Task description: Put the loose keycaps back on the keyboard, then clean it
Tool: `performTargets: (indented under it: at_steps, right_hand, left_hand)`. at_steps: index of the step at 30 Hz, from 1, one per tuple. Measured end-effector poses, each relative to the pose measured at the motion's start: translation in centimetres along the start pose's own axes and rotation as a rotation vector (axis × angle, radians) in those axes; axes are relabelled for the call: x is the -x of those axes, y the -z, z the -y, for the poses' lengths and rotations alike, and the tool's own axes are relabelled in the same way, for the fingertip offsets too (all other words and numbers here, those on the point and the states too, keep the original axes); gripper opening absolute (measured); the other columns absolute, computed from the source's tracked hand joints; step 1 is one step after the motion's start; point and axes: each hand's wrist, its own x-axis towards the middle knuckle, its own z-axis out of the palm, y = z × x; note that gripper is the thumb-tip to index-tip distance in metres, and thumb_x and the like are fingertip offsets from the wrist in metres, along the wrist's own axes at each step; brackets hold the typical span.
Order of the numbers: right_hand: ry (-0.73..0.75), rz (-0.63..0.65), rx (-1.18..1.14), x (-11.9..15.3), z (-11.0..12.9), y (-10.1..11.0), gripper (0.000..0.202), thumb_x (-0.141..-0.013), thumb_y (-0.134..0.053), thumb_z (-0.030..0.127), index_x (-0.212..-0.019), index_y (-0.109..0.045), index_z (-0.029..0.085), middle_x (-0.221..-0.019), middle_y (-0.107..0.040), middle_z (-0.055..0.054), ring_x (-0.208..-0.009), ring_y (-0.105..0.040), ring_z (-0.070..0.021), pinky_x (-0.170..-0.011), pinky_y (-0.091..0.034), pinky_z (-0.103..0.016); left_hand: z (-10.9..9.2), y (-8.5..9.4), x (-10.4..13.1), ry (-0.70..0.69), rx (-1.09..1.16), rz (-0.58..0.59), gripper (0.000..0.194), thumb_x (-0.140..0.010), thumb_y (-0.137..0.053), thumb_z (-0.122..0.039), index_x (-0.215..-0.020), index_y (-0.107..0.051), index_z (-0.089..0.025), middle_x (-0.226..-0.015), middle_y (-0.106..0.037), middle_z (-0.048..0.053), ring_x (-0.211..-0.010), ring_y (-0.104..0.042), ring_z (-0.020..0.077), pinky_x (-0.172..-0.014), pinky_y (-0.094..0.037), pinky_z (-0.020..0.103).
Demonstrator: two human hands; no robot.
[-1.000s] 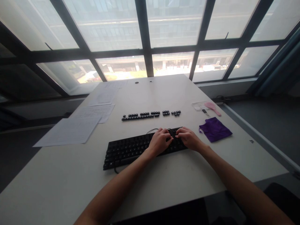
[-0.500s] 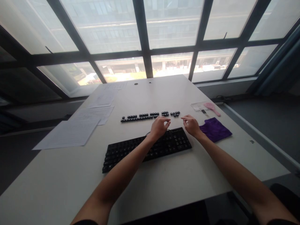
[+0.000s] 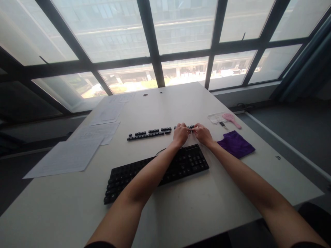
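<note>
Loose black keycaps [image 3: 150, 135] stand in rows on the white table, behind a black keyboard [image 3: 193, 162]. At the right end of these rows my left hand [image 3: 181, 133] is closed, its bent fingertips down at the small keycaps and partly covering them. My right hand [image 3: 202, 133] meets it there from the other side, with thumb and fingers pinched at a keycap [image 3: 191, 127]. The two hands' fingertips nearly touch. My left forearm crosses over the keyboard and hides part of its keys.
Sheets of paper [image 3: 64, 156] lie along the table's left side. To the right are a purple cloth [image 3: 237, 144], a pink hairbrush [image 3: 232, 120], a clear plastic bag [image 3: 215, 118] and a small black tool with metal prongs [image 3: 222, 124]. Windows stand beyond the table's far edge.
Both hands have come closer together and reached down to the right-hand keycaps; before, they hovered apart in front of them. The view has shifted slightly.
</note>
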Motion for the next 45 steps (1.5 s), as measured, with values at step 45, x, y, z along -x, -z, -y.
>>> performTargets:
  at_steps: [45]
  right_hand:
    - [0.202, 0.095, -0.291, 10.9, 5.9, 6.9, 0.018, -0.087, -0.059, 0.008, -0.092, -0.070, 0.021, -0.102, -0.071, -0.007, -0.101, -0.060, -0.0243, -0.088, -0.053, -0.039]
  left_hand:
    - [-4.8, 3.3, 12.9, -0.224, 0.121, -0.039, 0.019, -0.095, -0.063, -0.026, -0.088, -0.080, -0.024, -0.098, -0.075, 0.003, -0.093, -0.057, 0.0212, -0.088, -0.050, 0.036]
